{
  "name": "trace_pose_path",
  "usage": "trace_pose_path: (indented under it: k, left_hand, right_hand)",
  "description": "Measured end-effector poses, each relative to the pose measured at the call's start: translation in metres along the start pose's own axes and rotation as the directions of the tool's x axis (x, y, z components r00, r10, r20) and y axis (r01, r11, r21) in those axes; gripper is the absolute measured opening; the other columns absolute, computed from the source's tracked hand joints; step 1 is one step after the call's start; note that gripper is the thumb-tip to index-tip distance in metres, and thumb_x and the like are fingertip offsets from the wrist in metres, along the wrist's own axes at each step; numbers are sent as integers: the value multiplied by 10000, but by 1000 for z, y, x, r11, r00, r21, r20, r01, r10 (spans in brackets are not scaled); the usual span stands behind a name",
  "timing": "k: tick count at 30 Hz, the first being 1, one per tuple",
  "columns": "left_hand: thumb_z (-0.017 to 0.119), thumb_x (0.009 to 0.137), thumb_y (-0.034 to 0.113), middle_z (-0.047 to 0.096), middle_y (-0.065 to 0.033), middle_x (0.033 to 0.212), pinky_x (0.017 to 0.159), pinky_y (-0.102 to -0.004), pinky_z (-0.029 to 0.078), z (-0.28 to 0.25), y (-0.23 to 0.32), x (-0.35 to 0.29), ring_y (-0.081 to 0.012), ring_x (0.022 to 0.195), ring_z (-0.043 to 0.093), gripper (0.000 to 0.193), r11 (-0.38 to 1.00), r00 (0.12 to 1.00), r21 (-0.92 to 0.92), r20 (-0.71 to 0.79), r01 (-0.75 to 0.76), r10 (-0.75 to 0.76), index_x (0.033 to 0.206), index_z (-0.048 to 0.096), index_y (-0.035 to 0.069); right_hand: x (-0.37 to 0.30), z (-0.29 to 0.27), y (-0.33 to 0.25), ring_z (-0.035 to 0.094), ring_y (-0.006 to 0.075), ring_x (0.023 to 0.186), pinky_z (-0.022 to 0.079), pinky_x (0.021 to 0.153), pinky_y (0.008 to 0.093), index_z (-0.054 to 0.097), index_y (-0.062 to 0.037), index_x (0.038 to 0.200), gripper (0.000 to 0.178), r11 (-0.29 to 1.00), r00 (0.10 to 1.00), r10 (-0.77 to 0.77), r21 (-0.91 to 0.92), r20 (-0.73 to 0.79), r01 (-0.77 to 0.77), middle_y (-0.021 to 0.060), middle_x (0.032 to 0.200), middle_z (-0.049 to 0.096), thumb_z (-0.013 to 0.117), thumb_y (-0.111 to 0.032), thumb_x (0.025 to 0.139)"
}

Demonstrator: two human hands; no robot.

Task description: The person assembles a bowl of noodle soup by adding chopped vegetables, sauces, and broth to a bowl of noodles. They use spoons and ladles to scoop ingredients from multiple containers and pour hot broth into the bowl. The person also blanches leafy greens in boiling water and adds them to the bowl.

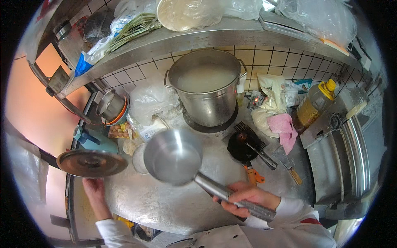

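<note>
Right grip (244, 198) wraps the long handle of an empty, shiny steel saucepan (173, 156); left grip (94, 187) holds up a round metal lid (92, 163).

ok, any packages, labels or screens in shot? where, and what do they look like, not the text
Oil bottle: right of the pot, clear plastic, amber oil, yellow cap.
Printed pouch: against the tiled wall behind the pink cloth, white with green.
Small display: beside the pot's base, glowing red.
Blue-and-white packet: left end of the shelf.
</note>
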State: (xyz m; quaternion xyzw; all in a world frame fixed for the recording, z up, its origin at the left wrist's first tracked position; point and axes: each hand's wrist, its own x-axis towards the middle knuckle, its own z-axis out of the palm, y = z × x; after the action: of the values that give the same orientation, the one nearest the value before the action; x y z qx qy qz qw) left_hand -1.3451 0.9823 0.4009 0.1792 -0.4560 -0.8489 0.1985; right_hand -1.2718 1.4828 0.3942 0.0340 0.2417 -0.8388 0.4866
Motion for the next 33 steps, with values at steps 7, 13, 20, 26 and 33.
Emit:
trace_pose_path:
  k: [7,13,20,26,33]
  left_hand:
    - [586,861,138,537,-148,1231,1035,-406,378,157,-99,20,-265,1155,489,349,836,929,-501,369,224,-28,1180,525,12]
    - [517,897,89,543,-192,1159,984,-412,447,289,-153,20,-313,1066,525,266,772,840,-447,504,453,-201,1124,525,-51]
    - [418,912,77,515,-278,1105,879,-420,519,307,-149,16,-360,992,572,283,911,807,-76,497,406,-319,1101,463,-128]
    - [449,872,64,548,-247,962,818,-426,537,302,-149,21,-345,892,592,213,899,789,107,444,425,-425,994,467,-110]
    - [637,806,180,554,-92,687,476,-299,469,328,-166,39,-175,533,542,245,804,906,594,364,-44,-219,892,532,-24]
  right_hand:
    - [-8,-39,56,490,109,484,376,400,234,458,22,1127,317,992,976,125,43,-178,-119,60,711,530,533,-178,894]
    - [-4,-50,68,496,95,495,379,422,229,520,9,1071,303,995,974,86,-28,-208,-94,41,730,558,572,-210,869]
    - [2,-56,66,506,79,529,383,453,207,536,2,1065,328,989,981,67,-121,-182,-90,24,731,555,588,-239,849]
    - [13,-54,65,494,79,524,388,459,208,538,-22,1071,327,987,979,94,-114,-183,-116,25,731,554,597,-250,844]
    - [17,-52,71,468,90,496,365,423,223,460,-1,1151,363,986,976,103,-107,-192,-125,35,714,478,570,-184,857]
